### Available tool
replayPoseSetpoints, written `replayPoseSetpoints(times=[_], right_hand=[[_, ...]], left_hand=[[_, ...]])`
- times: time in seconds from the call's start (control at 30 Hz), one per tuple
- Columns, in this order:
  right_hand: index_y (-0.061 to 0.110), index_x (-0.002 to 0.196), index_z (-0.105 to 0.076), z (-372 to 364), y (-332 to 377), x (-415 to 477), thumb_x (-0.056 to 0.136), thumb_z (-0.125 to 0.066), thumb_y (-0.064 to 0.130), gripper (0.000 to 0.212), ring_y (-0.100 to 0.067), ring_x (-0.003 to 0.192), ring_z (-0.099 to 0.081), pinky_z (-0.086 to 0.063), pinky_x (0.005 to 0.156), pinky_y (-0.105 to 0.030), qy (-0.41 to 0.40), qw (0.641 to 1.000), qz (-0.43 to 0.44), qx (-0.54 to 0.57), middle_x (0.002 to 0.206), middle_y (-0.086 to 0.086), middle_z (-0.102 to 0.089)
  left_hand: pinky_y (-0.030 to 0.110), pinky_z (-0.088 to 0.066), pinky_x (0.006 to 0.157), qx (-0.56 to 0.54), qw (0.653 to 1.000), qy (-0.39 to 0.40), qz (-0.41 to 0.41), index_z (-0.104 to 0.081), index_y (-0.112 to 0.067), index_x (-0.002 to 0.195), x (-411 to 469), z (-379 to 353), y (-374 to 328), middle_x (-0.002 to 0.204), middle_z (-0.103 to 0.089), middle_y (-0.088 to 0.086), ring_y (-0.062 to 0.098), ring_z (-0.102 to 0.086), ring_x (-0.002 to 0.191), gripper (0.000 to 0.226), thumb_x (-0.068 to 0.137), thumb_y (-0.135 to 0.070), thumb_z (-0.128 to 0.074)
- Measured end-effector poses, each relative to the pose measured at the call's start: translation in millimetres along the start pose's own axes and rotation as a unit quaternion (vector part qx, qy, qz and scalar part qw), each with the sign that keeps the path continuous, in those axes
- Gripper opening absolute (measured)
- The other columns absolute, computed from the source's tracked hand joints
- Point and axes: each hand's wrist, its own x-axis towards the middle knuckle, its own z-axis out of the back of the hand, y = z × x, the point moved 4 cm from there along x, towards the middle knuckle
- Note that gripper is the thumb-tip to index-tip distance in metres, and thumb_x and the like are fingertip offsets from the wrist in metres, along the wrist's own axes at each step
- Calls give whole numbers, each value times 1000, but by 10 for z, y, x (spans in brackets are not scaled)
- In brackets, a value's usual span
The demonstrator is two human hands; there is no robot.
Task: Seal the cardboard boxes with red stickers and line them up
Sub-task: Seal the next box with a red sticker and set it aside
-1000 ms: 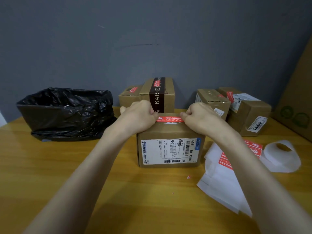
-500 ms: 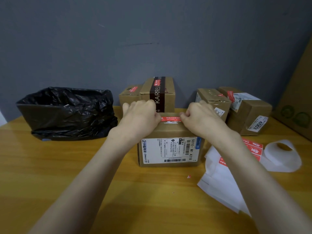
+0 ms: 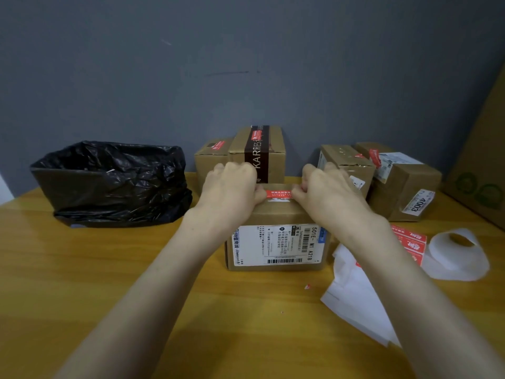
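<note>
A cardboard box (image 3: 276,214) with a white shipping label on its front stands on the wooden table in front of me. A red sticker (image 3: 278,193) lies across its top. My left hand (image 3: 232,187) holds the sticker's left end with curled fingers, thumb on the box top. My right hand (image 3: 325,190) holds the right end the same way. Behind stand a small box (image 3: 211,160) and a taller box with a dark band (image 3: 258,149), both with red stickers. Two more stickered boxes (image 3: 344,162) (image 3: 401,181) stand at the back right.
A bin lined with a black bag (image 3: 109,181) sits at the back left. Red sticker sheets (image 3: 410,239), a white roll of backing paper (image 3: 459,255) and loose white backing sheets (image 3: 352,285) lie right of the box. A big cardboard sheet (image 3: 486,165) leans at the far right.
Both hands have slid a little farther back over the box top and closer together, so less of the red sticker shows between them. The box has stayed in place.
</note>
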Motion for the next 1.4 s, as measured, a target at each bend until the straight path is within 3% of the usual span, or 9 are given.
replayPoseSetpoints(times=[0.17,0.33,0.47,0.57,0.73,0.87,1.07,1.27,1.4], right_hand=[[14,112,-46,21,-130,9,89,-46,52,44,-34,104,-52,-43,76,-39,17,999,-26,13,109,-13,-54],[11,112,-46,-19,-196,35,92,-44,49,44,-33,104,-55,-47,78,-41,43,998,-37,38,110,-12,-56],[16,90,-51,248,-198,80,93,-48,20,6,-17,85,-57,-40,67,-29,-60,985,75,145,86,-2,-57],[21,86,-48,353,-13,-6,86,-42,-2,23,5,58,-53,-39,54,-13,14,954,185,236,89,10,-67],[23,84,-49,237,58,-31,81,-41,-5,29,-6,73,-58,-42,65,-20,59,952,224,201,84,5,-71],[27,81,-49,195,35,-13,83,-43,-3,30,-1,74,-57,-43,63,-19,88,954,212,193,80,10,-69],[17,75,-52,243,-194,47,83,-40,-6,26,-2,94,-64,-44,63,-17,99,960,154,209,51,17,-63],[16,83,-53,390,-161,-15,84,-44,-6,23,3,81,-62,-47,65,-18,88,954,178,226,90,11,-71],[25,79,-51,280,3,-74,84,-46,-2,27,3,68,-56,-43,60,-21,150,945,225,184,79,13,-70]], left_hand=[[34,-33,67,-10,1000,17,22,-33,-13,64,-15,6,-12,68,-37,1,25,-42,82,37,91,-27,-54],[37,-47,74,-52,996,30,71,-49,-9,92,9,90,168,95,-57,7,27,-54,89,30,82,-33,-65],[25,-49,75,-194,981,29,15,-53,-15,92,41,291,223,94,-70,-1,9,-63,82,11,87,-6,-50],[16,-47,65,-243,962,106,-71,-50,-12,102,-26,378,53,100,-71,-10,-5,-57,67,22,88,5,-44],[30,-45,88,-210,962,153,-90,-45,-14,106,-56,269,-36,105,-70,-13,4,-55,106,21,91,0,-45],[6,-36,55,-196,962,168,-83,-44,-14,107,-46,224,-49,105,-70,-12,-20,-51,68,24,88,1,-43],[8,-41,61,-167,972,165,-34,-45,-15,97,-19,278,150,100,-69,-13,-15,-55,77,16,90,-1,-42],[11,-44,58,-170,970,166,-53,-46,-17,100,-70,412,130,99,-69,-17,-12,-58,74,15,92,-5,-46],[26,-50,80,-143,960,227,-79,-46,-17,111,-129,347,-23,113,-65,-20,4,-59,99,22,92,-5,-44]])
